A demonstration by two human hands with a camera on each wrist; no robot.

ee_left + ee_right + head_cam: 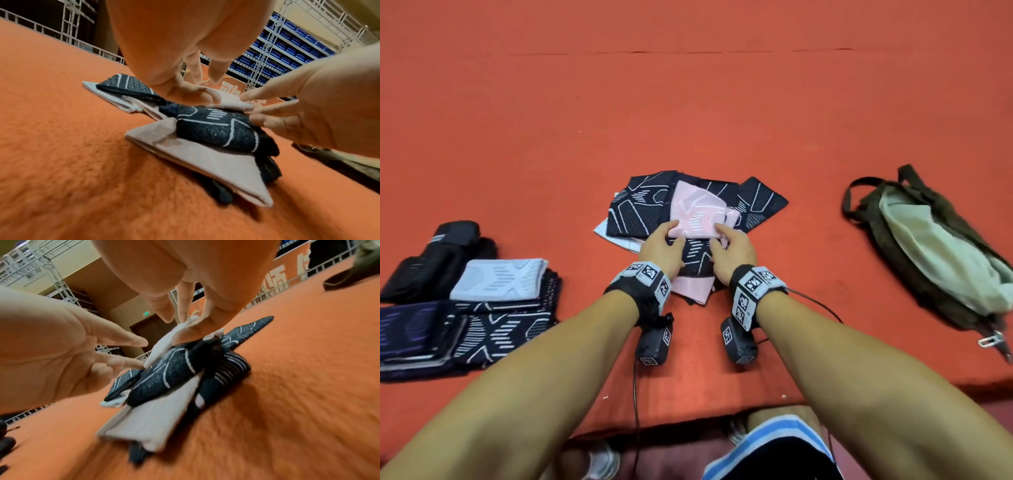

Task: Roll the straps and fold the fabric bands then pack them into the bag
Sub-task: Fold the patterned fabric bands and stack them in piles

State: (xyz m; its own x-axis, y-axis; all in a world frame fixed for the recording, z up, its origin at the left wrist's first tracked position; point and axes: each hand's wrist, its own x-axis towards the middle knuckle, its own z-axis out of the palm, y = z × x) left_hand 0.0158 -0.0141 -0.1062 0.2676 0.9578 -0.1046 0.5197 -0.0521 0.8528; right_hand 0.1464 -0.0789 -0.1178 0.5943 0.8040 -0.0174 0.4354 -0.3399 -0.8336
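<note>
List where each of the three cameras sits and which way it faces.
Head: looks forward and down at the orange table; both forearms show.
Left wrist: low, under the left hand, facing the band pile.
Right wrist: low, under the right hand, facing the same pile.
Shared: both hands pinch the pink band in every view.

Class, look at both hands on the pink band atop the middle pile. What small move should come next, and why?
Probably lift the pink band clear of the pile. The left hand and right hand each pinch a near corner, it lies loose on the dark bands, and folded ones are stacked at left.
</note>
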